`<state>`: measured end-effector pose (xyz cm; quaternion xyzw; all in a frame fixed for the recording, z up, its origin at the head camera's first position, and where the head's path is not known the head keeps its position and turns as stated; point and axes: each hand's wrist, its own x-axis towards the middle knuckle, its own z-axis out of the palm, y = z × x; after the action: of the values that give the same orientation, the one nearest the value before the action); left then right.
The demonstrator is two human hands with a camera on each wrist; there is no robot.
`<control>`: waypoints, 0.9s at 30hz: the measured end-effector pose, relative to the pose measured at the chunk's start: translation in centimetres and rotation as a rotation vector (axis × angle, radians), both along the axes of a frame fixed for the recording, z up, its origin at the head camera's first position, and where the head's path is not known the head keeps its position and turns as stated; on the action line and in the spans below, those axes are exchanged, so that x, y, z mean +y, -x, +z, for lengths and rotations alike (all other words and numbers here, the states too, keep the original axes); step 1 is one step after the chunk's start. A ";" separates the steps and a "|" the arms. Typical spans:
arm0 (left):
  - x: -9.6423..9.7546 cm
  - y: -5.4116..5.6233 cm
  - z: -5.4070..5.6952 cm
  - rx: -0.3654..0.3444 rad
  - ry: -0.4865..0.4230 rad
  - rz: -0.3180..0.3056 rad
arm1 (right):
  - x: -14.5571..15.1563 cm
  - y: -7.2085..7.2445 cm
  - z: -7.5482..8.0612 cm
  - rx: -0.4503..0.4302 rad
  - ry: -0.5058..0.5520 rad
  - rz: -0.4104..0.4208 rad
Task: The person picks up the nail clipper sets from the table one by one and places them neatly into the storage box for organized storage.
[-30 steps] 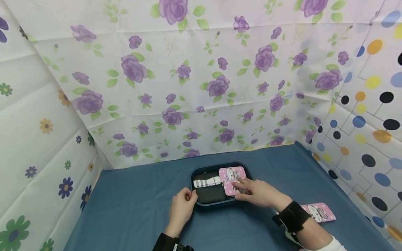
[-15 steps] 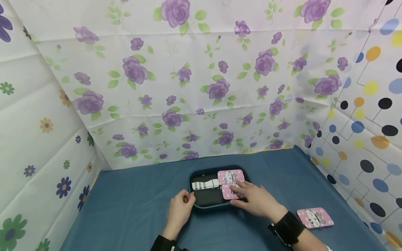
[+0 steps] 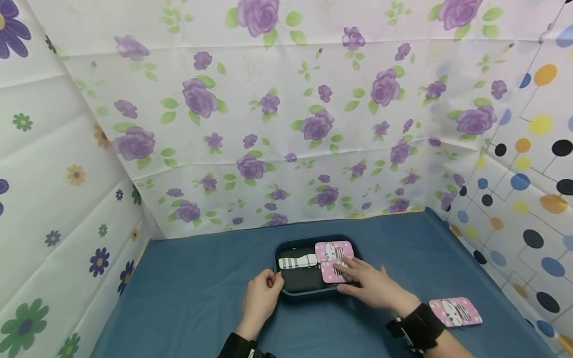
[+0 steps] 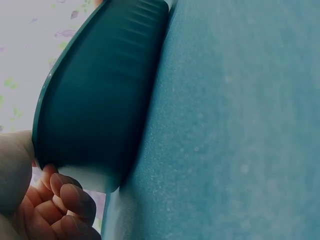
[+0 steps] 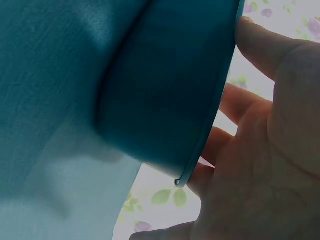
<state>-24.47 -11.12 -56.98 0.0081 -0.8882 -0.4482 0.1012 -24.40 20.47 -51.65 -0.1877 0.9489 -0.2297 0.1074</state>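
A dark teal plastic bin (image 3: 299, 294) stands on the blue cloth. Its near left corner is pinched at the rim by my left hand (image 3: 261, 297), thumb on one side and curled fingers on the other in the left wrist view. In the right part of the bin lie two pink flat cases with a white cartoon figure, a far one (image 3: 323, 247) and a near one (image 3: 329, 274). My right hand (image 3: 376, 284) reaches over the near right rim, its spread fingers resting on the near pink case. In the left part sits a black item (image 3: 302, 280) with a checkered band (image 3: 297, 261).
Another pink case (image 3: 455, 312) lies on the blue cloth (image 3: 197, 293) to the right, beyond my right wrist. A floral curtain (image 3: 277, 124) closes off the back, with patterned sheets at both sides.
My right forearm has lowered, uncovering more of the pink case at the right. Both hands stay at the bin, the right fingers shifting only slightly; the head view has shifted a little.
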 end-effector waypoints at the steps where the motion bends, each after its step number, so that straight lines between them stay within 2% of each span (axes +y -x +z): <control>1: 0.1 0.0 0.0 -0.001 -0.001 -0.002 | 0.1 -0.1 0.0 -0.003 -0.003 0.011; 5: 0.3 0.0 0.1 -0.005 -0.004 -0.009 | 0.9 -0.7 0.0 0.021 -0.012 0.036; 12: 0.5 0.0 0.1 -0.022 -0.003 -0.022 | 2.4 -2.9 0.7 0.201 -0.055 0.045; 16: 0.3 -0.1 0.2 -0.030 -0.011 -0.030 | 3.5 -4.4 1.5 0.256 -0.106 0.079; 20: 0.1 -0.1 0.2 -0.032 -0.016 -0.038 | 4.8 -5.6 1.7 0.216 -0.124 0.139; 23: 0.0 0.0 0.3 -0.033 -0.017 -0.042 | 6.1 -6.5 1.4 0.130 -0.118 0.180; 27: -0.2 0.0 0.2 -0.018 -0.017 -0.037 | 8.5 -7.2 0.6 0.012 -0.159 0.149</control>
<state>-24.46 -11.31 -56.73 -0.0037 -0.8852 -0.4575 0.0848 -17.24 28.93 -51.05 -0.2498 0.9482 -0.1439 0.1331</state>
